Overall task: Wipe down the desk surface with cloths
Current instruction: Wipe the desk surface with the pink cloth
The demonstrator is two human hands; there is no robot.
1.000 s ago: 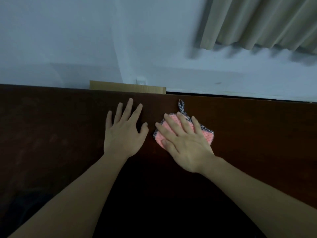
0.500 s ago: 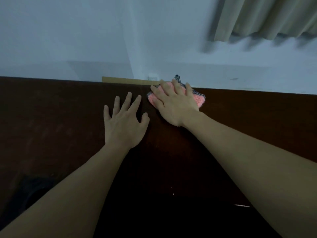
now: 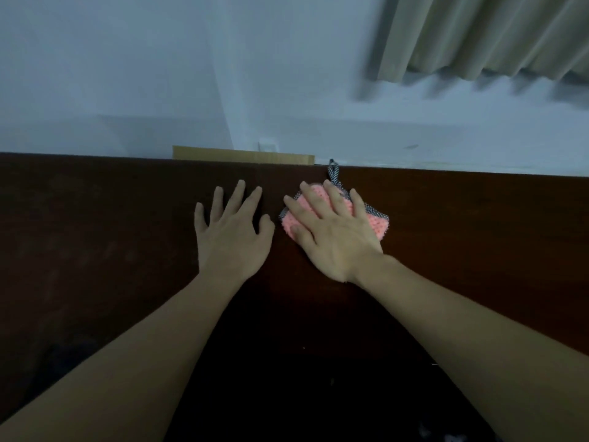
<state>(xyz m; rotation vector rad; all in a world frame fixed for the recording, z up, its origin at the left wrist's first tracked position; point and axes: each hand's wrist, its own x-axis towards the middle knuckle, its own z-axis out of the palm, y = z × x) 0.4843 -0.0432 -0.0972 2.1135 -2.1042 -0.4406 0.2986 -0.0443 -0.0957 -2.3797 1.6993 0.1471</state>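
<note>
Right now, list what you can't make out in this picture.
- Pink cloth: head view, mostly hidden under the right hand.
- Desk: near part too dark to read; sides cut by the frame edges.
- Tan board: lower part hidden behind the desk's far edge.
- Curtain: blurred, cut by the top and right edges.
- Left hand: palm side unseen.

Dim, bluish light throughout. The curtain (image 3: 497, 36) is smeared by motion blur and casts soft shadows. The dark bench (image 3: 95, 237) loses detail near the bottom edge.
</note>
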